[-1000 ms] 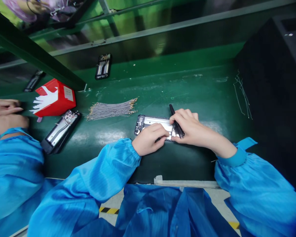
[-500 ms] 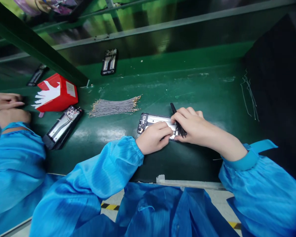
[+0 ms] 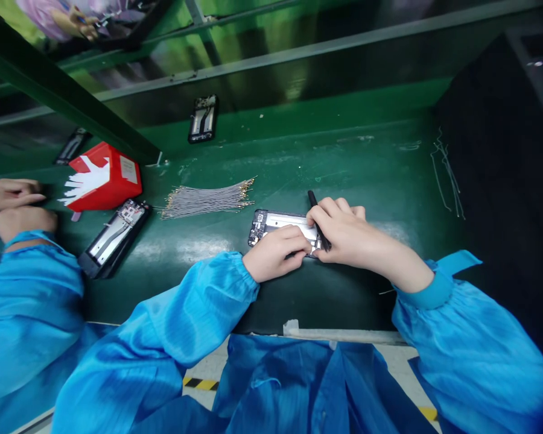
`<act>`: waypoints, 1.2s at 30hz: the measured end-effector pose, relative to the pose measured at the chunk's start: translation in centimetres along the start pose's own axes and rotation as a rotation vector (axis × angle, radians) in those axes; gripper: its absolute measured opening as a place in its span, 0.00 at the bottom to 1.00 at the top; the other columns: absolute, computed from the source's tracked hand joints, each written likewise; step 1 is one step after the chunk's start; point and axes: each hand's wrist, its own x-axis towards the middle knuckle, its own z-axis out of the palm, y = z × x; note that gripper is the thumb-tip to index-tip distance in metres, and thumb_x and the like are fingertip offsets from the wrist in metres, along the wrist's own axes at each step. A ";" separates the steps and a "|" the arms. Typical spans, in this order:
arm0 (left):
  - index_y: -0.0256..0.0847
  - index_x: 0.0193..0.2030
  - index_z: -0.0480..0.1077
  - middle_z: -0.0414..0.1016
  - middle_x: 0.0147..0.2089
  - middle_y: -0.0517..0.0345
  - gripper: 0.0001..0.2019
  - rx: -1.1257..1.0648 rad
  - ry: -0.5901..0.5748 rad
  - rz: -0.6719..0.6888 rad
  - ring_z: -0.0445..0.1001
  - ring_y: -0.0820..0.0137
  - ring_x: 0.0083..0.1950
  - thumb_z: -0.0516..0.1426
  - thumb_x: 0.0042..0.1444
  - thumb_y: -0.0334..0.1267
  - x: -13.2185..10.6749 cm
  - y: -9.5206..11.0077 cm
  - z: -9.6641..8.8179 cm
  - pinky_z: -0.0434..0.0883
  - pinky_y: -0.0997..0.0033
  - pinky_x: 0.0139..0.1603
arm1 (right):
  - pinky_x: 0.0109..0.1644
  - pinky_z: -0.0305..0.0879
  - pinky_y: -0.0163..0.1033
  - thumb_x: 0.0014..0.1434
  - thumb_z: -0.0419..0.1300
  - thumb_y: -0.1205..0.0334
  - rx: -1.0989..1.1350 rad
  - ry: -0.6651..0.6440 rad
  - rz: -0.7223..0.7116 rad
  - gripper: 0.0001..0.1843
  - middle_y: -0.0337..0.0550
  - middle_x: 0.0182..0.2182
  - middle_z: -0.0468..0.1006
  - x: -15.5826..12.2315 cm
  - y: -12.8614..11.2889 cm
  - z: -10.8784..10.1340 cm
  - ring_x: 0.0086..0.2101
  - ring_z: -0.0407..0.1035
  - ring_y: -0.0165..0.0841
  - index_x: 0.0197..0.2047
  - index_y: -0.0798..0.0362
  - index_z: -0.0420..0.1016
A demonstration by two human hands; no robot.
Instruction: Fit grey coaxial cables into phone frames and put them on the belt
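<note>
Green bench [image 3: 371, 175], phone frame [image 3: 278, 222] lying flat.
Left hand [image 3: 276, 254] curls down on it, pinning it; right hand [image 3: 344, 232] grips black tweezers [image 3: 314, 205] over its end.

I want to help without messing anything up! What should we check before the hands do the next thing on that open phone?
1. Open phone lies flat on the green bench: ok.
2. Left hand presses on the phone: ok.
3. Right hand grips the black tweezers: ok.
4. Tweezer tips on the right part: cannot tell, hidden by fingers.
5. Cable bundle lies apart from the phone: ok.
6. Co-worker's hands stay away at the left: ok.
</note>
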 end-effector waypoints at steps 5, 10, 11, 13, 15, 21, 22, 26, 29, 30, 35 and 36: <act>0.36 0.35 0.68 0.66 0.37 0.52 0.07 0.087 -0.032 -0.016 0.64 0.69 0.41 0.49 0.54 0.29 -0.2 0.2 -0.4 0.66 0.71 0.43 | 0.39 0.52 0.43 0.47 0.58 0.60 0.090 0.055 -0.007 0.16 0.44 0.39 0.62 -0.1 0.5 0.5 0.41 0.56 0.41 0.40 0.51 0.60; 0.38 0.56 0.59 0.58 0.55 0.44 0.27 0.388 -0.187 -0.079 0.55 0.56 0.55 0.57 0.49 0.44 0.5 -0.2 -2.6 0.57 0.54 0.54 | 0.42 0.57 0.40 0.52 0.57 0.57 0.360 0.351 -0.042 0.16 0.44 0.39 0.64 0.5 2.7 0.8 0.40 0.60 0.36 0.43 0.52 0.60; 0.39 0.58 0.56 0.57 0.55 0.45 0.30 0.418 -0.228 -0.094 0.55 0.56 0.55 0.57 0.49 0.47 0.9 -0.4 -3.1 0.57 0.53 0.54 | 0.42 0.58 0.39 0.53 0.57 0.58 0.375 0.454 -0.019 0.17 0.45 0.40 0.64 0.7 3.1 0.8 0.40 0.61 0.36 0.44 0.54 0.60; 0.41 0.60 0.54 0.58 0.53 0.46 0.33 0.460 -0.292 -0.106 0.57 0.57 0.52 0.57 0.47 0.49 2.1 -0.9 -3.8 0.57 0.55 0.52 | 0.42 0.59 0.39 0.53 0.56 0.59 0.322 0.654 0.042 0.17 0.48 0.40 0.64 0.9 3.6 0.8 0.41 0.60 0.37 0.45 0.56 0.61; 0.41 0.59 0.54 0.59 0.51 0.48 0.36 0.492 -0.320 -0.111 0.58 0.58 0.51 0.59 0.44 0.50 3.9 -1.6 -4.2 0.57 0.56 0.51 | 0.44 0.59 0.42 0.54 0.55 0.59 0.213 0.788 0.087 0.17 0.50 0.40 0.64 1.1 3.9 0.9 0.42 0.59 0.40 0.46 0.57 0.62; 0.44 0.58 0.56 0.61 0.48 0.50 0.39 0.644 -0.231 -0.241 0.59 0.59 0.49 0.61 0.40 0.54 12.8 -6.3 -5.5 0.57 0.61 0.49 | 0.42 0.59 0.45 0.57 0.52 0.56 0.003 0.927 0.112 0.17 0.52 0.40 0.65 1.7 4.7 2.1 0.40 0.59 0.42 0.46 0.58 0.63; 0.45 0.58 0.55 0.61 0.49 0.51 0.38 0.673 -0.189 -0.311 0.58 0.59 0.51 0.61 0.41 0.54 14.5 -7.2 -5.9 0.56 0.61 0.51 | 0.42 0.59 0.45 0.57 0.51 0.56 -0.015 0.928 0.107 0.17 0.52 0.40 0.65 1.8 4.9 2.4 0.40 0.59 0.42 0.46 0.58 0.63; 0.51 0.61 0.50 0.54 0.59 0.54 0.36 0.732 -0.006 -0.560 0.51 0.60 0.59 0.57 0.47 0.57 18.1 -10.8 -8.6 0.52 0.63 0.56 | 0.41 0.59 0.44 0.59 0.49 0.55 -0.028 0.892 0.077 0.17 0.51 0.40 0.66 1.9 5.7 3.5 0.41 0.60 0.42 0.46 0.57 0.62; 0.48 0.60 0.51 0.51 0.61 0.48 0.35 0.778 0.104 -0.803 0.50 0.56 0.61 0.56 0.48 0.58 16.2 -13.2 -11.0 0.52 0.60 0.57 | 0.40 0.60 0.43 0.59 0.48 0.54 0.004 0.830 0.079 0.16 0.50 0.40 0.66 2.3 5.8 4.2 0.41 0.61 0.41 0.46 0.55 0.62; 0.44 0.60 0.52 0.52 0.60 0.43 0.34 0.791 0.148 -0.911 0.51 0.54 0.60 0.55 0.50 0.57 15.0 -14.0 -11.8 0.53 0.58 0.56 | 0.39 0.60 0.43 0.59 0.48 0.54 0.018 0.808 0.084 0.16 0.50 0.41 0.67 2.5 5.7 4.4 0.41 0.62 0.41 0.46 0.54 0.62; 0.33 0.56 0.56 0.60 0.54 0.36 0.29 0.742 0.270 -1.319 0.60 0.52 0.55 0.52 0.54 0.54 9.1 -16.6 -14.3 0.60 0.53 0.51 | 0.39 0.60 0.44 0.57 0.50 0.57 0.043 0.737 0.080 0.15 0.47 0.41 0.68 3.5 5.1 4.8 0.41 0.63 0.41 0.46 0.52 0.62; 0.34 0.56 0.57 0.61 0.53 0.39 0.29 0.720 0.270 -1.341 0.61 0.54 0.54 0.51 0.55 0.54 8.5 -16.9 -14.6 0.60 0.53 0.51 | 0.39 0.60 0.44 0.56 0.50 0.57 0.042 0.728 0.075 0.15 0.47 0.41 0.69 3.6 5.1 4.9 0.41 0.63 0.41 0.46 0.51 0.63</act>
